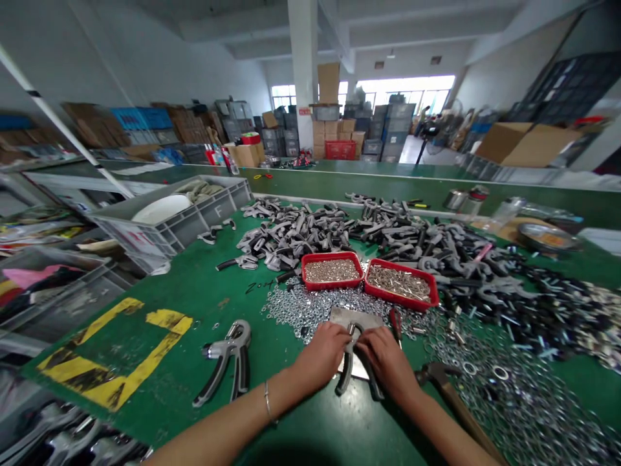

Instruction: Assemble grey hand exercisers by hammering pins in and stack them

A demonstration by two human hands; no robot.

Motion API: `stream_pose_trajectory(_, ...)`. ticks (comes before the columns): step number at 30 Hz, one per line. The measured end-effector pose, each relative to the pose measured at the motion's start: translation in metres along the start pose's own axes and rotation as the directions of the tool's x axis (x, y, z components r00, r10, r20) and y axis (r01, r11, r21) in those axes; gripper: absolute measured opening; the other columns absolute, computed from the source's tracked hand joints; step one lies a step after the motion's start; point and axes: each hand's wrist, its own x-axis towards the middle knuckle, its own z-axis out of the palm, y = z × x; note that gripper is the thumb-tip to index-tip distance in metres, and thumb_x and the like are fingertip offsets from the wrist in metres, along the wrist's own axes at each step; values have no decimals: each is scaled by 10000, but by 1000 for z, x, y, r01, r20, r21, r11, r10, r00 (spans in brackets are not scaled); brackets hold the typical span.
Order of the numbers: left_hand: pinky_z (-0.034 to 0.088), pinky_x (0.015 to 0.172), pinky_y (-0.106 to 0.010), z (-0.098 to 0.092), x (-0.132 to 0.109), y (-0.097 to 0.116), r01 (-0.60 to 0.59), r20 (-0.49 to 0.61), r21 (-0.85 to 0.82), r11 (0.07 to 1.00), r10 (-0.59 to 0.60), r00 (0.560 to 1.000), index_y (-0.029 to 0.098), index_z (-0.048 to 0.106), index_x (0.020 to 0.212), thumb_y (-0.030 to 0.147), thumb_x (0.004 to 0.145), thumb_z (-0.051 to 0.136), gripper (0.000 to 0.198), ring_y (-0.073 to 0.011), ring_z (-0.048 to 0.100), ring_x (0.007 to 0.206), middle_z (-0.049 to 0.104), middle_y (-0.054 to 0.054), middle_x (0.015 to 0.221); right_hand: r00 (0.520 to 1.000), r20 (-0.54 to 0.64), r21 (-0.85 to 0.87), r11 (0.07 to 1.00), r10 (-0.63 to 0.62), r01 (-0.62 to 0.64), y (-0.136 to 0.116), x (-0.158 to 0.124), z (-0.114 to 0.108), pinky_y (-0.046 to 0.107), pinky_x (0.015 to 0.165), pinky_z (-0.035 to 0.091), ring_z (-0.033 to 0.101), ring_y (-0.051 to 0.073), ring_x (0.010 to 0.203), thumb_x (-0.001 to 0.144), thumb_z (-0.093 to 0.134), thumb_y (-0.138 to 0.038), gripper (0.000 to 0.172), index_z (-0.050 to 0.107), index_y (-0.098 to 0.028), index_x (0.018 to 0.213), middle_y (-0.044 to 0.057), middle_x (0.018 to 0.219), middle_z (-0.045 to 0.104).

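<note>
Both my hands work on a grey and black hand grip [347, 369], which rests over a flat metal plate [356, 316] with its two handles pointing toward me. My left hand [326, 349] has its fingers closed at the grip's upper left side. On the other side my right hand [385, 356] curls its fingers round the top right of the same grip. Fingers partly cover its head, where a shiny metal part shows. A second hand grip [233, 359] lies on the green table to the left, apart from my hands.
Two red trays [334, 283] [402, 301] hold small metal pins. Loose nuts [291, 310] spread before them, grip handles [301, 233] heap behind. A hammer [449, 388], a red-handled screwdriver [395, 322] and many rings [519, 395] lie right. A grey crate [194, 223] stands left.
</note>
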Motion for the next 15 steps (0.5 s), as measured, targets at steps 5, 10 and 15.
stream_pose_trajectory(5,436,997,-372,-30,25,-28,84,-79,-22,996,-86,993,169,678,1075,173,957,502,213,-207,587,1065,680,-67,1087,996,19,-158,983,-90,92,5,4,9,444,864,489,556,270,946,998,467,-273,199,625,-196,905,100,940,635)
stream_pose_trajectory(10,449,967,-331,-58,53,-55,104,-86,100,990,-96,992,163,688,1027,169,970,466,229,-189,617,1035,703,-68,1053,986,81,-255,954,-142,159,7,3,10,437,840,508,565,266,928,1005,443,-236,208,628,-192,920,101,935,631)
stream_pose_trajectory(15,448,973,-346,-66,81,-76,130,-53,184,974,-122,991,156,698,1020,178,972,463,241,-202,617,1034,698,-77,1042,965,169,-271,932,-201,241,3,5,7,422,808,540,588,263,899,989,456,-194,205,661,-193,973,107,966,673)
